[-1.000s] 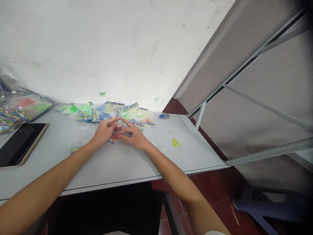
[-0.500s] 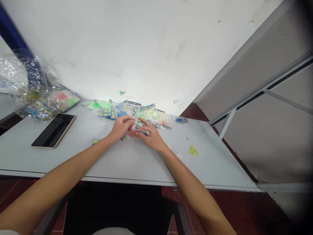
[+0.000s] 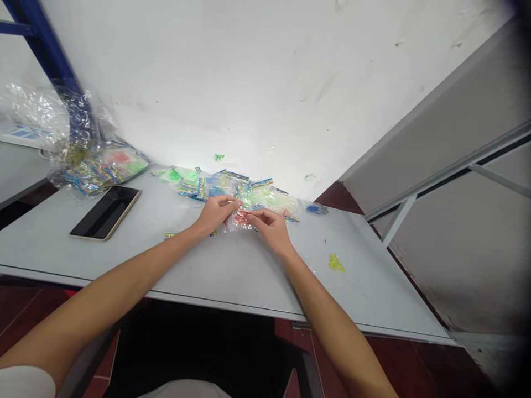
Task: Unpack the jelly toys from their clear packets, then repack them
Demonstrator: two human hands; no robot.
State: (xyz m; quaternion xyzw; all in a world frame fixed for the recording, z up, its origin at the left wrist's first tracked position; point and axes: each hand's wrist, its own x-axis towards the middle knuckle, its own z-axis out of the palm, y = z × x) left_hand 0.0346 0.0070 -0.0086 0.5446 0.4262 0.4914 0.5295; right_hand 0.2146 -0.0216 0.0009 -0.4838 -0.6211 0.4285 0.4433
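Both my hands are at the middle of a white table (image 3: pixel 124 260). My left hand (image 3: pixel 215 214) and my right hand (image 3: pixel 269 229) pinch a small clear plastic packet (image 3: pixel 240 219) with red contents between their fingertips. Just behind my hands lies a loose heap of clear packets (image 3: pixel 232 189) with colourful header strips and green, blue and pale contents. My fingers are close to its front edge. A small blue-filled packet (image 3: pixel 316 209) sits at the heap's right end.
A black smartphone (image 3: pixel 105 204) lies left of my hands. Behind it are a packet stack (image 3: pixel 108 168) and crumpled clear plastic (image 3: pixel 37 113). A yellow-green piece (image 3: pixel 336 263) lies on the right. A white wall (image 3: pixel 249 83) backs the table, and a metal-framed shelf (image 3: pixel 452 188) stands right.
The view has swung, shifting the table right and showing more of the left side. My hands have drawn closer, and the red packet now sits between my fingertips, more visible.
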